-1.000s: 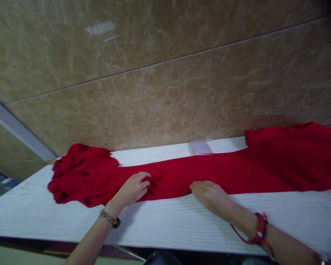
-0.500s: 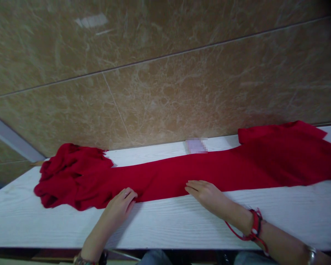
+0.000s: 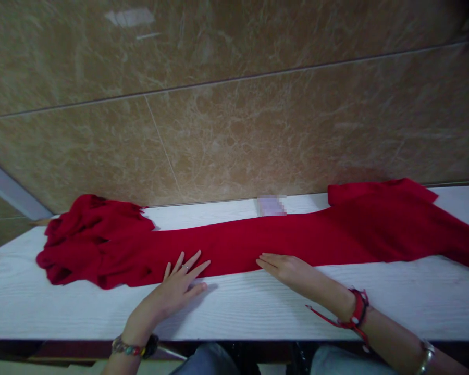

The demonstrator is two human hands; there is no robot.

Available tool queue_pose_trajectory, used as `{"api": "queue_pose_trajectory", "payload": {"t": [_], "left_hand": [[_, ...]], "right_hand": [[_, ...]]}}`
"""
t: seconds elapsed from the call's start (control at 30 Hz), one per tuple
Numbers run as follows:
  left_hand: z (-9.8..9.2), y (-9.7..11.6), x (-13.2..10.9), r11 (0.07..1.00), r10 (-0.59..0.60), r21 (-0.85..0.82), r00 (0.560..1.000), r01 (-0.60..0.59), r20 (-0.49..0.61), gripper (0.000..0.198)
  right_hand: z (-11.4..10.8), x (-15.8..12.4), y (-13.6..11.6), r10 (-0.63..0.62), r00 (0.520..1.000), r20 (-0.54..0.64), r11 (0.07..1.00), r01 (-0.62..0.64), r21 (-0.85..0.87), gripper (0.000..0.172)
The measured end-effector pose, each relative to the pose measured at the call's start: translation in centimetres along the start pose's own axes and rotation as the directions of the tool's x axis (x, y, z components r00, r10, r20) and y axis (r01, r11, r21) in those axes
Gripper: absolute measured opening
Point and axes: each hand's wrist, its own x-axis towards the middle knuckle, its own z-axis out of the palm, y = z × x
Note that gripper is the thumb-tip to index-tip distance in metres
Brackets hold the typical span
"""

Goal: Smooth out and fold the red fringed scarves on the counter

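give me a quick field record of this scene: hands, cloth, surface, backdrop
left hand: open, fingers spread, fingertips on the cloth's near edge, palm on the table
right hand: open, flat, fingertips on the same near edge
cloth: long red knitted cloth laid along the table, bunched at its left end, wider at the right
surface: white wood-grain table
backdrop: brown marble-look wall
wrists: bead bracelet left, red cord bracelet right

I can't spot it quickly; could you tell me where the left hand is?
In the head view, the left hand lies fingers spread at the red cloth's near edge, left of centre.
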Motion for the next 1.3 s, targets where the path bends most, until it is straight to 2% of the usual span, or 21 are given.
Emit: {"api": "queue_pose_trajectory", "payload": {"t": [0.1, 0.2, 0.27, 0.4, 0.6, 0.67, 0.73, 0.83, 0.93, 1.0, 1.13, 1.3], "left_hand": [[0.1, 0.7, 0.6, 0.998, -0.055, 0.026, 0.997, 0.057, -0.062, 0.051], [0.1, 1.9, 1.5, 0.996, -0.025, 0.077, 0.988, 0.037, -0.149, 0.049], [0.1, 2.4, 1.9, 0.998, -0.003, 0.061, 0.992, 0.011, -0.128, 0.048], [0.1, 1.9, 1.9, 0.997, -0.078, -0.017, 0.997, 0.078, -0.029, 0.054], [-0.5, 0.7, 1.5, 0.989, -0.149, -0.005, 0.988, 0.149, -0.043, 0.047], [-1.0, 1.4, 2.2, 0.989, -0.136, 0.042, 0.983, 0.142, -0.121, 0.043], [-1.5, 3.0, 3.8, 0.992, -0.052, 0.102, 0.977, 0.074, -0.207, 0.043], [-1.6, 6.2, 7.0, 0.989, 0.104, 0.132, 0.965, -0.073, -0.242, 0.048], [-0.9, 8.6, 9.5, 0.985, 0.162, 0.098, 0.963, -0.144, -0.215, 0.052], [-0.1, 9.1, 10.4, 0.987, 0.155, 0.073, 0.968, -0.143, -0.197, 0.052], [0.7, 8.2, 10.4, 0.992, 0.122, 0.041, 0.977, -0.116, -0.176, 0.053], [0.5, 7.6, 9.8, 0.995, 0.093, 0.032, 0.982, -0.089, -0.161, 0.057]], "right_hand": [[-0.6, -0.1, -0.1, 0.037, 0.999, -0.004, 0.999, -0.037, -0.012, 0.037], [-1.5, 0.0, -0.1, 0.068, 0.997, -0.021, 0.998, -0.068, 0.011, 0.030], [-1.9, 0.1, 0.0, 0.077, 0.996, -0.037, 0.996, -0.076, 0.038, 0.027], [-1.6, -0.3, 0.3, 0.094, 0.996, -0.008, 0.992, -0.093, 0.088, 0.026], [-0.6, -0.7, 0.3, 0.179, 0.983, 0.029, 0.959, -0.181, 0.220, 0.026], [-0.7, -0.5, 0.4, 0.259, 0.965, 0.023, 0.934, -0.257, 0.248, 0.029], [-0.9, -0.4, 0.7, 0.374, 0.926, 0.059, 0.891, -0.376, 0.256, 0.041], [-1.0, -0.9, 1.4, 0.489, 0.847, 0.209, 0.818, -0.529, 0.227, 0.054], [-0.9, -1.7, 1.9, 0.451, 0.828, 0.333, 0.827, -0.528, 0.194, 0.054], [-0.9, -2.1, 2.1, 0.422, 0.833, 0.357, 0.842, -0.506, 0.187, 0.055], [-1.4, -2.4, 2.2, 0.405, 0.837, 0.367, 0.847, -0.495, 0.194, 0.055], [-1.9, -2.3, 1.6, 0.392, 0.855, 0.339, 0.853, -0.476, 0.214, 0.051]]}}
